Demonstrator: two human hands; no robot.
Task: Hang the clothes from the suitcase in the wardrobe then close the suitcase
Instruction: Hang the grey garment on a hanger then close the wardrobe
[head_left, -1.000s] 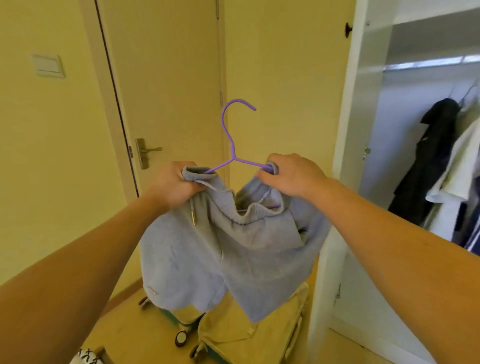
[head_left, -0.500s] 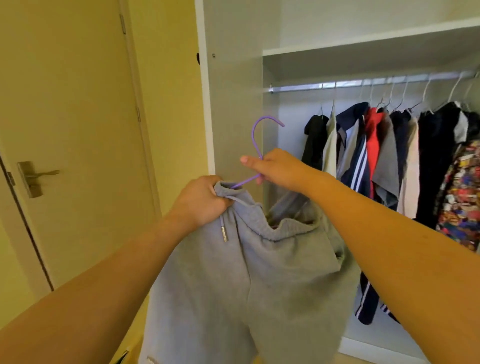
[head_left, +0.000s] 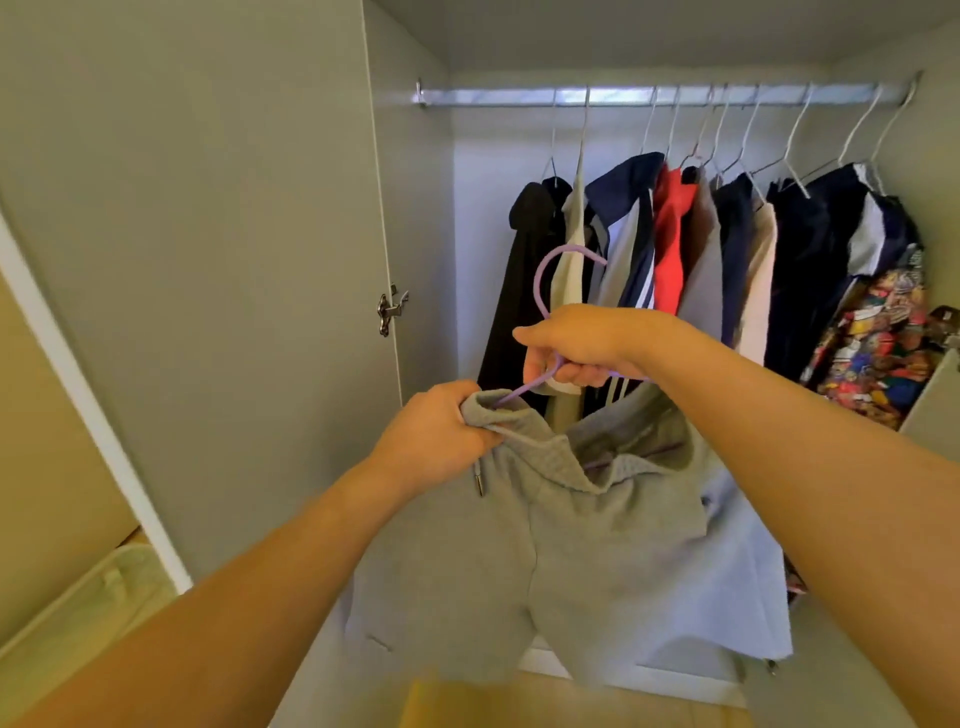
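Observation:
Grey sweat shorts (head_left: 545, 561) hang on a purple hanger (head_left: 543, 275) in front of the open wardrobe. My left hand (head_left: 436, 431) grips the left end of the waistband, where the hanger's arm enters it. My right hand (head_left: 576, 343) holds the hanger at the base of its hook, which points up and sits well below the metal rail (head_left: 493, 97). The rail's left stretch is bare. A corner of the pale suitcase (head_left: 88, 613) shows at lower left.
Several garments (head_left: 727, 249) on white hangers fill the middle and right of the rail, from a black one at the left to a colourful printed one at the right. The open wardrobe door (head_left: 208, 260) stands at the left, its hinge by the frame.
The view has swung right, from the room door to the wardrobe interior. The shorts on the hanger have come in front of the rail, and my right hand has shifted to the hook's base.

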